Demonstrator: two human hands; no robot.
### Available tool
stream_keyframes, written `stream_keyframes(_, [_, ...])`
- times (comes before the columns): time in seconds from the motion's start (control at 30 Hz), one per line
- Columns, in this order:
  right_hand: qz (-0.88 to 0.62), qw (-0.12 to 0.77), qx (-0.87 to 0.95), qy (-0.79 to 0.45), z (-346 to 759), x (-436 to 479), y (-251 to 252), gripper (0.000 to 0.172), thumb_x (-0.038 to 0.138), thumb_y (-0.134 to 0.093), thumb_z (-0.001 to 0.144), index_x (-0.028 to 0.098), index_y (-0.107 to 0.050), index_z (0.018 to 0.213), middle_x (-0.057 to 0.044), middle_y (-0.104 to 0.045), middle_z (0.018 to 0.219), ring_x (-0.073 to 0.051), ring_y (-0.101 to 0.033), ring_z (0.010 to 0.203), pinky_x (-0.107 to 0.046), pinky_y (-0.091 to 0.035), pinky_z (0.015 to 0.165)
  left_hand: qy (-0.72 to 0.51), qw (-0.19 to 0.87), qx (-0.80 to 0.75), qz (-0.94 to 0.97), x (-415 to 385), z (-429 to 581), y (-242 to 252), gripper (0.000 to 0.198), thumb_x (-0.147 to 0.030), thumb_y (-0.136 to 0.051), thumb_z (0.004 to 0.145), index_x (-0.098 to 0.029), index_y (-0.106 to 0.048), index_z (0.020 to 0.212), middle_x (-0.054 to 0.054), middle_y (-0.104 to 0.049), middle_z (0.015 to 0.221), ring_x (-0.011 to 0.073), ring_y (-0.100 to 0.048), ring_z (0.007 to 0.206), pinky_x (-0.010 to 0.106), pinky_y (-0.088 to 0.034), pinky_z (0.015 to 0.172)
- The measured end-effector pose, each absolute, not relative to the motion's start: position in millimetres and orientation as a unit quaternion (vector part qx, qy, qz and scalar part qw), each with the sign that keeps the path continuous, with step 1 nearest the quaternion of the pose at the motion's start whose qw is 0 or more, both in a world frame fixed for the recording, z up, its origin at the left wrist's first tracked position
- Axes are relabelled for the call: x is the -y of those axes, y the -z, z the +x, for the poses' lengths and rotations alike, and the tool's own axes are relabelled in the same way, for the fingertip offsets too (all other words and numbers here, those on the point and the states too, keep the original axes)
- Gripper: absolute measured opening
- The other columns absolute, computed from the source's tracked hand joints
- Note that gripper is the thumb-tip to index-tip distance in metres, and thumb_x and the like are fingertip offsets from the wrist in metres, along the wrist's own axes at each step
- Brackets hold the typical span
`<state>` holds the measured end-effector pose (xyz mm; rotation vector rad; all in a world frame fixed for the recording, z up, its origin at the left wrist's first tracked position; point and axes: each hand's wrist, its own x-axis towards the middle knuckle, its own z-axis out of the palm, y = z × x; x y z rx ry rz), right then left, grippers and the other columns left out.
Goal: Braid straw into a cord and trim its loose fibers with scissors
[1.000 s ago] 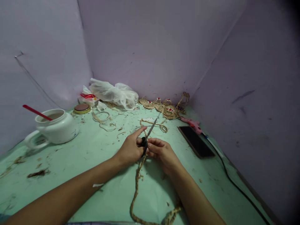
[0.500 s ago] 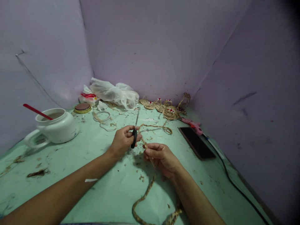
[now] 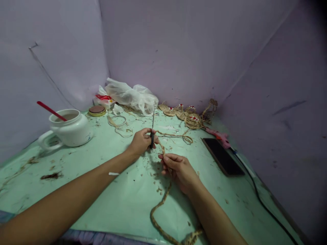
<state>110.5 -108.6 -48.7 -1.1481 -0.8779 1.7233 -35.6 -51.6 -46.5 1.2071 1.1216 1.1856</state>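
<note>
My left hand (image 3: 142,142) is closed around the black handles of a pair of scissors (image 3: 152,139), whose thin blades point away toward the back wall. A braided brown cord (image 3: 161,211) runs up from the near edge through the fingers of my right hand (image 3: 180,169), which pinches it between thumb and fingertips. From there the cord passes beside my left fingertips and bends right, ending in a small loop on the table. Whether my left fingers also touch the cord I cannot tell.
A white mug (image 3: 73,131) holding a red stick stands left. Behind are a lidded tin (image 3: 97,110), a plastic bag (image 3: 135,97) and woven coasters (image 3: 193,121) with red-and-white trim. At right lie a phone (image 3: 223,158) and a pink glue gun (image 3: 218,135) with its cable. Scraps dot the green tabletop.
The whole view has shifted, so things sit farther right and most slightly higher. My hands have moved a little farther apart, with more cord showing between them. Both grips stay the same.
</note>
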Motion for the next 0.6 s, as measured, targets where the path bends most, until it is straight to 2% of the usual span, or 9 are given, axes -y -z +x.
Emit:
stream_keyframes(0.07, [-0.502,0.452,0.346,-0.651,111,107,50,0.021,0.024,-0.073,0.051,0.011,-0.069,0.066,0.001,-0.054,0.051,-0.007,-0.045,0.047,-0.023,-0.044,0.048,-0.474,0.479,-0.485,0.557,56,-41,48,0.036,-0.039,-0.061,0.063,-0.016,-0.049,0.089,-0.002,-0.056,0.058,0.0093,-0.049,0.045,0.019,-0.031,0.042])
stream_keyframes(0.13, [-0.538,0.469,0.353,-0.605,113,104,50,0.019,0.023,-0.071,0.050,0.012,-0.069,0.066,0.003,-0.051,0.046,-0.007,-0.042,0.043,-0.023,-0.041,0.045,-0.430,0.387,-0.492,0.650,64,-47,45,0.035,-0.040,-0.060,0.064,-0.017,-0.052,0.089,-0.003,-0.054,0.057,0.0096,-0.049,0.048,0.020,-0.032,0.045])
stream_keyframes(0.23, [-0.583,0.489,0.367,-0.534,119,101,48,0.022,0.021,-0.068,0.050,0.013,-0.070,0.071,0.004,-0.050,0.042,-0.007,-0.035,0.038,-0.022,-0.030,0.039,-0.311,0.220,-0.509,0.772,76,-54,39,0.035,-0.041,-0.059,0.064,-0.021,-0.056,0.092,-0.002,-0.059,0.065,0.0126,-0.052,0.057,0.022,-0.034,0.052])
stream_keyframes(0.3, [-0.601,0.501,0.369,-0.501,123,99,46,0.024,0.019,-0.066,0.050,0.014,-0.071,0.073,0.004,-0.050,0.042,-0.007,-0.033,0.038,-0.022,-0.026,0.039,-0.250,0.147,-0.498,0.817,81,-56,35,0.031,-0.034,-0.055,0.067,-0.023,-0.056,0.096,-0.001,-0.061,0.071,0.0147,-0.055,0.064,0.023,-0.035,0.057])
stream_keyframes(0.43, [-0.611,0.514,0.374,-0.472,127,97,44,0.022,0.019,-0.065,0.050,0.014,-0.070,0.071,0.004,-0.049,0.040,-0.008,-0.036,0.039,-0.023,-0.026,0.040,-0.187,0.060,-0.463,0.864,83,-56,33,0.040,-0.022,-0.049,0.064,-0.024,-0.054,0.103,0.002,-0.065,0.084,0.0193,-0.058,0.075,0.027,-0.038,0.063])
stream_keyframes(0.6, [-0.604,0.509,0.435,-0.433,128,98,47,0.019,0.023,-0.064,0.053,0.014,-0.070,0.069,0.000,-0.059,0.051,-0.011,-0.045,0.047,-0.024,-0.034,0.048,-0.138,0.012,-0.454,0.880,82,-56,34,0.048,-0.025,-0.049,0.063,-0.023,-0.050,0.111,0.006,-0.064,0.091,0.0234,-0.057,0.084,0.031,-0.040,0.068])
